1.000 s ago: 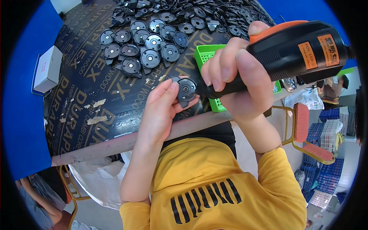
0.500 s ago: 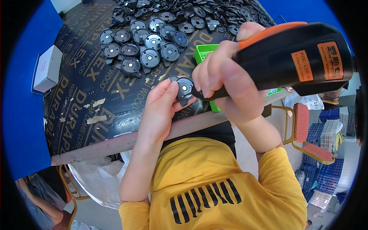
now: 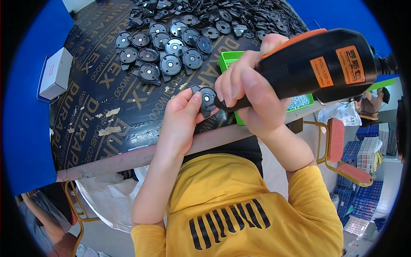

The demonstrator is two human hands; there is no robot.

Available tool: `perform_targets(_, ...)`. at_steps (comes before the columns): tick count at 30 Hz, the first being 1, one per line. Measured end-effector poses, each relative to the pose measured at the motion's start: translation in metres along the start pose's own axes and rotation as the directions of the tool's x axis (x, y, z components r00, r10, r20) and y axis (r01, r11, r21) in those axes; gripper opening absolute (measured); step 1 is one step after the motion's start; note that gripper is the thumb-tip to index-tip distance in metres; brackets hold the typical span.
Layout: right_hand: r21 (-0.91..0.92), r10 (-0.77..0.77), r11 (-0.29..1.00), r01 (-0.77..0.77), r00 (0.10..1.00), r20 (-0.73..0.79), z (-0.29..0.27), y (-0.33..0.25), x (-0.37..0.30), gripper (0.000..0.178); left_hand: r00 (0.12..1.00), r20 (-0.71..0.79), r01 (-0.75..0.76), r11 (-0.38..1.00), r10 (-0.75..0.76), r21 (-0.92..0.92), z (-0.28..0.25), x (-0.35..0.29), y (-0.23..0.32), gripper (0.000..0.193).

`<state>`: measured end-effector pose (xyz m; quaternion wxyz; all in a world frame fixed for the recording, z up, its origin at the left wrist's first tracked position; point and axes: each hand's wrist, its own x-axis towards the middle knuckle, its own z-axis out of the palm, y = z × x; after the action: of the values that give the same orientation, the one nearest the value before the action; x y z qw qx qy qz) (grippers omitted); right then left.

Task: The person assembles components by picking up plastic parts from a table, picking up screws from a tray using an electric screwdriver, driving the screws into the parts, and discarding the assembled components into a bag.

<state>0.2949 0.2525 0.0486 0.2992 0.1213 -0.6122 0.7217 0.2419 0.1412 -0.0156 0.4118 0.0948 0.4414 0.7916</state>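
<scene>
My left hand [image 3: 180,118] is closed on a black round plastic part [image 3: 208,93] with a shiny metal centre, thumb on top and fingers beneath. It is held just above the table's near edge. My right hand [image 3: 259,92] grips a black and orange electric screwdriver [image 3: 295,70], fingers wrapped round its body. The tool lies nearly level, its nose pointing left at the part. Its tip is at the right side of the part's disc; whether it touches a screw there I cannot make out.
Several similar parts [image 3: 171,63] lie grouped on the dark printed tabletop [image 3: 92,103], with a big heap [image 3: 265,17] behind. Beneath my right hand stands a green tray [image 3: 229,55] holding small silvery pieces. A white box [image 3: 55,73] is at far left, a red-padded chair [image 3: 336,141] at right.
The rear of the screwdriver has swung left and slightly down, and more of the green tray's contents shows. My left hand keeps its hold on the part, almost unmoved.
</scene>
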Motion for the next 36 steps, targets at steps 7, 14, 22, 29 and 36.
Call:
perform_targets(7,-0.087,-0.009,0.996,-0.003,0.990,-0.139,-0.002,-0.010,-0.002,0.040,0.999,-0.017,0.028,1.000,-0.028,0.002,0.001,-0.001,0.000,0.023)
perform_targets(14,-0.055,0.004,0.998,-0.003,1.000,0.016,-0.061,-0.058,-0.052,0.080,0.996,0.041,-0.075,0.997,0.075,0.021,-0.002,-0.016,0.005,0.027)
perform_targets(22,-0.047,0.161,0.985,-0.163,0.986,-0.043,-0.088,-0.087,-0.086,0.066,0.991,0.128,-0.061,0.979,0.036,0.196,-0.049,-0.120,0.022,0.029)
perform_targets(29,-0.088,0.054,0.995,-0.052,0.998,0.023,-0.109,-0.068,-0.077,0.065,0.789,-0.584,0.222,0.797,0.193,0.562,-0.158,-0.194,0.001,0.030)
perform_targets(36,-0.088,0.096,0.992,-0.094,0.995,0.022,-0.105,-0.064,-0.072,0.058,0.894,-0.448,0.432,0.309,-0.020,0.847,-0.133,-0.192,0.050,0.022)
